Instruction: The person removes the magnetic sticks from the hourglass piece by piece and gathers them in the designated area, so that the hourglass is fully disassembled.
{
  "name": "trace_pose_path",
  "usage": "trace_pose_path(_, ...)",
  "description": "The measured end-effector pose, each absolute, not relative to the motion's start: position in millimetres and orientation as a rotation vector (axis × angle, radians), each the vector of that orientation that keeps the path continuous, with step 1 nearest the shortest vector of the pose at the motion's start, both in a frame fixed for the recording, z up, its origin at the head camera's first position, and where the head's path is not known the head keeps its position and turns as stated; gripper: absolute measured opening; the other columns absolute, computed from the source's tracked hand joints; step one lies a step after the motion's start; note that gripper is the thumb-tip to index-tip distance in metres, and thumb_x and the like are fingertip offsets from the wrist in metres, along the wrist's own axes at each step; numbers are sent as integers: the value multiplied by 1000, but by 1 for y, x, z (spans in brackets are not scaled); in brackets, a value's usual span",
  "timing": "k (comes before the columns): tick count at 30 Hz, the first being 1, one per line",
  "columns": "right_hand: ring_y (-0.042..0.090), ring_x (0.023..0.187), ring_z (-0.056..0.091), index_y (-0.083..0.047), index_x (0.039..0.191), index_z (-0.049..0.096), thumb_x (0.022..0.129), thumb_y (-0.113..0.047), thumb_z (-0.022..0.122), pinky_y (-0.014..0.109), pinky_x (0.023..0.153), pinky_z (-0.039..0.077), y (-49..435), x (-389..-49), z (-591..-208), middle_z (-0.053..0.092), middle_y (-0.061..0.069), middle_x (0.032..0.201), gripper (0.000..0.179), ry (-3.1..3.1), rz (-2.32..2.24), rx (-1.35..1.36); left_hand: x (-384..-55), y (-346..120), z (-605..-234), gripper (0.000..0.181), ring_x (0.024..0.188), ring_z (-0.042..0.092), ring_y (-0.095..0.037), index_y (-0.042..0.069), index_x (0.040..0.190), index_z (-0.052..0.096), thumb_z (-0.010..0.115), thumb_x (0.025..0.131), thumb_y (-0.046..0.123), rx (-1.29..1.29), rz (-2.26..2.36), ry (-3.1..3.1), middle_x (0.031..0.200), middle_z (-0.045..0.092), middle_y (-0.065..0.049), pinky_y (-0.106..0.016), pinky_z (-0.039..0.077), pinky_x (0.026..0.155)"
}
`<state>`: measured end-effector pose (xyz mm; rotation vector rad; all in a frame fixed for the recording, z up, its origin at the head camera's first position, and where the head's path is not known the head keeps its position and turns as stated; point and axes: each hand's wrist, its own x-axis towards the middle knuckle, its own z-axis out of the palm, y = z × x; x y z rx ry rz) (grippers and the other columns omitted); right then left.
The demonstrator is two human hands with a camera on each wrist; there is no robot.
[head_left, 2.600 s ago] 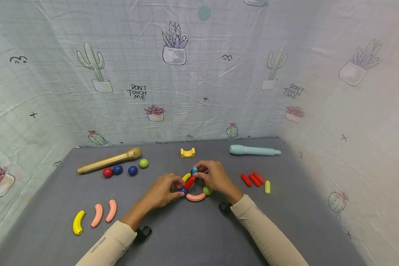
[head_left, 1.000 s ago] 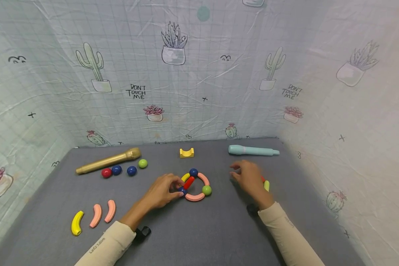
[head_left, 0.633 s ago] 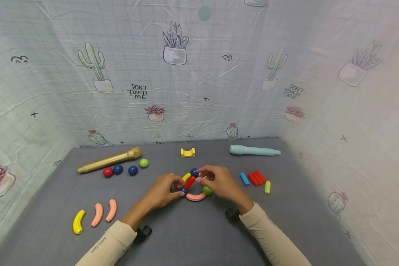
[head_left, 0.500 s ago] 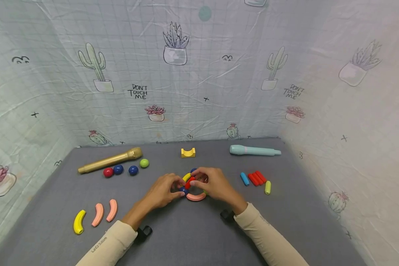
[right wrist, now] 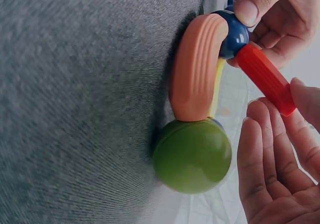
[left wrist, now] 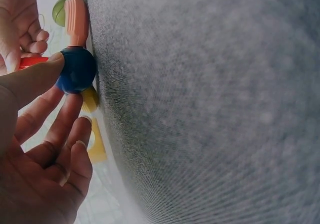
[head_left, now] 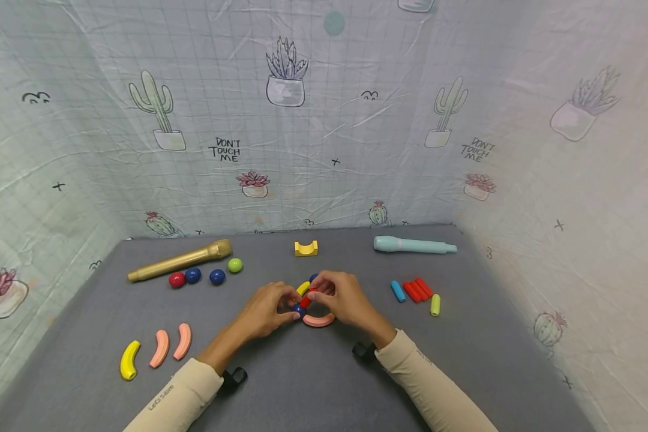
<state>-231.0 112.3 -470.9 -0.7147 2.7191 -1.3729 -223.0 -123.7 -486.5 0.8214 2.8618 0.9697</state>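
Observation:
My left hand point(head_left: 266, 307) pinches a blue ball point(right wrist: 239, 40) between thumb and fingers, at the near left of a ring of toy pieces on the table. From that ball a straight red rod point(right wrist: 265, 78) slants upward, its free end pinched by my right hand point(head_left: 348, 295). A pink curved piece point(right wrist: 194, 72) joins the blue ball to a green ball point(right wrist: 192, 156) in the right wrist view. On the ring's far side, a yellow curved piece point(head_left: 303, 288) leads to another blue ball point(head_left: 314, 278). My right hand hides the ring's right part in the head view.
At right lie a light blue rod point(head_left: 398, 291), several red rods point(head_left: 418, 290) and a light green rod point(head_left: 435, 305). Loose balls point(head_left: 217, 276) and curved pieces point(head_left: 159, 348) are at left. Behind are a gold microphone point(head_left: 179, 260), yellow holder point(head_left: 305, 248) and teal microphone point(head_left: 414, 245).
My right hand carried the light blue rod from the ring to beside the red rods, let it go and came back to grip the red rod's end. My left hand has stayed put.

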Motion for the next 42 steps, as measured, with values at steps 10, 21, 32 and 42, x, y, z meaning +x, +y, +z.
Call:
trace_pose_path(10, 15, 79, 70, -10, 108, 79, 98, -19, 78, 24, 71, 57, 121, -237, -471, 78, 4, 96, 14, 2612, -1573, -598, -222, -122, -486, 22, 83, 59, -14, 18, 109, 78, 88, 89, 23, 793, 966, 2854, 94, 68, 1, -27, 46, 74)
trace_pose_path(21, 15, 95, 72, -20, 118, 82, 99, -20, 77, 31, 82, 59, 181, -241, -462, 79, 1, 116, 20, 2780, -1479, -470, -222, -121, -488, 19, 84, 58, -14, 19, 107, 78, 87, 91, 22, 797, 968, 2855, 94, 67, 2, -27, 46, 75)
trace_pose_path(32, 15, 82, 73, -11, 110, 83, 95, -18, 82, 32, 71, 56, 239, -246, -469, 82, 2, 99, 16, 2983, -1181, -298, -221, -122, -486, 20, 85, 59, -15, 19, 107, 77, 87, 90, 22, 793, 956, 2854, 94, 67, 3, -27, 46, 76)
trace_pose_path(42, 30, 89, 79, -5, 99, 83, 91, -9, 83, 49, 81, 62, 250, -249, -475, 82, 11, 95, 9, 3165, -832, -303, -224, -120, -484, 20, 88, 57, -14, 19, 110, 77, 85, 92, 21, 771, 909, 2872, 98, 68, 2, -30, 47, 78)
